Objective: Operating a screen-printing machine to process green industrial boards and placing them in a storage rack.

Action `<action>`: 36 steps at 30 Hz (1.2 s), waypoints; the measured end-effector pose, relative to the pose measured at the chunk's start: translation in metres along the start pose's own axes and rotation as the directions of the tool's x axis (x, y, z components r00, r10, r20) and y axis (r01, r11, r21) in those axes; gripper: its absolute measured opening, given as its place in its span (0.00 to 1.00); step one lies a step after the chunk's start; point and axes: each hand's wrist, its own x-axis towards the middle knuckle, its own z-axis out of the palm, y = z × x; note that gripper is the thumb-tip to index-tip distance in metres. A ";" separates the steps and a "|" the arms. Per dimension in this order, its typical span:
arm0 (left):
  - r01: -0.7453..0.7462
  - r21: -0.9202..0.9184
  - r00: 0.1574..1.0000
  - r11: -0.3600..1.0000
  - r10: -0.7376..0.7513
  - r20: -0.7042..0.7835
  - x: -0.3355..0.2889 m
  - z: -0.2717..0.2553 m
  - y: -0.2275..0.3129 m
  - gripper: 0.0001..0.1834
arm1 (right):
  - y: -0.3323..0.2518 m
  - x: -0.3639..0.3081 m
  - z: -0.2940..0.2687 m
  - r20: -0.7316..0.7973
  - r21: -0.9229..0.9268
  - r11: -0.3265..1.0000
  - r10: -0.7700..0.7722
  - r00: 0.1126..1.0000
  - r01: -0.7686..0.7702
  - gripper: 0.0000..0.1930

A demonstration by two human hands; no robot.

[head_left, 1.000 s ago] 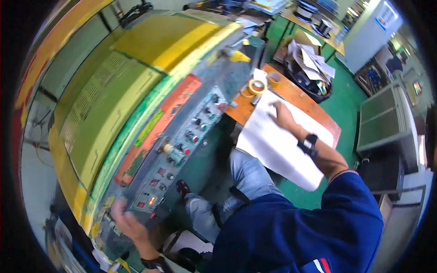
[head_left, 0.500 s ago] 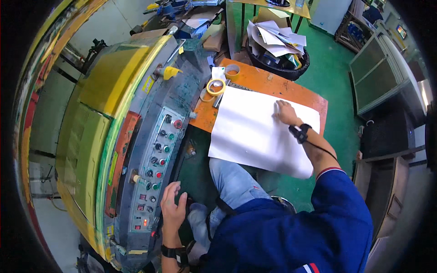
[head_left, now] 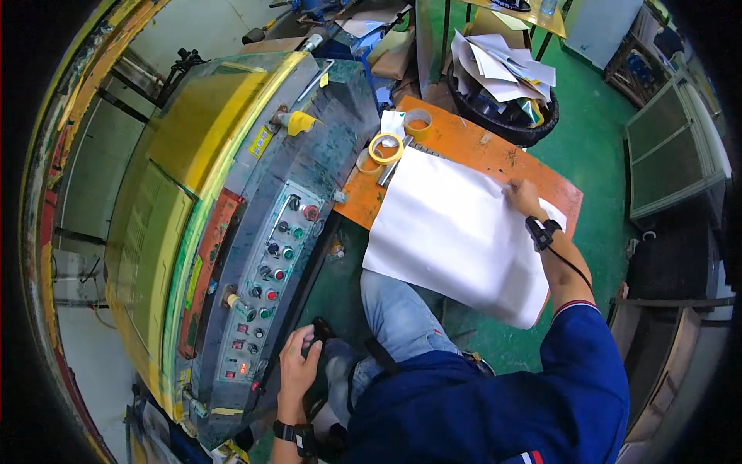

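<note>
A large white paper sheet point(head_left: 456, 224) lies over an orange board point(head_left: 483, 143), its near edge drooping off toward my knee. My right hand point(head_left: 526, 198) is closed on the sheet's far right edge, and the paper bulges up beside it. Another white layer shows just right of that hand. My left hand point(head_left: 300, 362) hovers near the lower end of a machine's control panel point(head_left: 267, 286), fingers loosely bent and thumb apart, holding nothing. Tape rolls point(head_left: 386, 148) and a metal ruler point(head_left: 390, 172) sit at the board's far left.
The grey and yellow machine point(head_left: 193, 147) fills the left side, with knobs and buttons on its panel. Beyond the board stands a black bin point(head_left: 502, 127) heaped with waste paper. A framed screen rack point(head_left: 676, 147) and wooden shelving point(head_left: 668, 356) line the right.
My right hand's fingers have curled from lying flat to gripping the sheet's edge, and the paper now bulges. My left hand stays by the panel. The whole view has shifted slightly.
</note>
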 end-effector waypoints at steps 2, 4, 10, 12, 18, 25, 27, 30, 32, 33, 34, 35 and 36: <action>-0.023 0.009 0.999 1.000 0.023 0.027 0.010 0.001 0.002 0.17 | 0.049 0.008 -0.005 -0.176 0.217 0.976 0.054 0.983 -0.014 0.12; -0.018 0.047 1.000 0.999 0.018 -0.011 -0.003 -0.009 0.006 0.17 | 0.054 0.015 -0.036 -0.197 0.261 0.962 0.136 0.971 -0.082 0.15; 0.090 -0.005 0.994 0.996 -0.090 -0.061 -0.015 -0.024 -0.003 0.17 | 0.055 -0.006 -0.081 -0.262 -0.194 0.902 0.332 0.906 -0.386 0.16; 0.053 0.004 0.995 0.999 -0.053 -0.083 -0.018 -0.021 -0.014 0.17 | 0.006 -0.031 -0.090 -0.181 -0.116 0.917 0.358 0.916 -0.382 0.20; 0.062 -0.016 0.991 0.998 -0.063 -0.116 -0.044 -0.019 -0.028 0.18 | -0.139 -0.035 -0.093 0.028 0.147 0.934 -0.332 0.943 0.325 0.26; 0.042 -0.071 0.993 0.997 -0.050 -0.110 -0.054 -0.012 -0.025 0.18 | -0.359 -0.116 0.108 0.034 0.331 0.475 -0.870 0.493 0.815 0.29; 0.062 -0.090 0.984 0.994 -0.076 -0.161 -0.068 -0.020 -0.033 0.19 | -0.387 -0.122 0.132 0.014 0.368 0.403 -0.903 0.429 0.838 0.29; 0.136 -0.138 0.945 0.981 -0.170 -0.279 -0.109 -0.028 -0.064 0.19 | -0.413 -0.126 0.158 0.067 0.251 0.459 -0.887 0.458 0.852 0.29; 0.189 -0.179 0.901 0.966 -0.242 -0.359 -0.140 -0.030 -0.086 0.20 | -0.423 -0.130 0.163 0.119 0.252 0.487 -0.873 0.472 0.836 0.29; 0.240 -0.208 0.868 0.948 -0.305 -0.391 -0.156 -0.028 -0.091 0.19 | -0.427 -0.132 0.163 0.143 0.238 0.464 -0.886 0.441 0.853 0.29; 0.289 -0.239 0.829 0.927 -0.367 -0.422 -0.170 -0.027 -0.094 0.18 | -0.430 -0.132 0.162 0.180 0.238 0.489 -0.871 0.457 0.839 0.30; 0.305 -0.254 0.799 0.918 -0.392 -0.456 -0.176 -0.027 -0.090 0.18 | -0.430 -0.130 0.160 0.181 0.172 0.492 -0.867 0.464 0.853 0.31; 0.264 -0.239 0.828 0.934 -0.347 -0.441 -0.176 -0.033 -0.088 0.17 | -0.442 -0.137 0.141 0.230 0.150 0.548 -0.829 0.510 0.823 0.31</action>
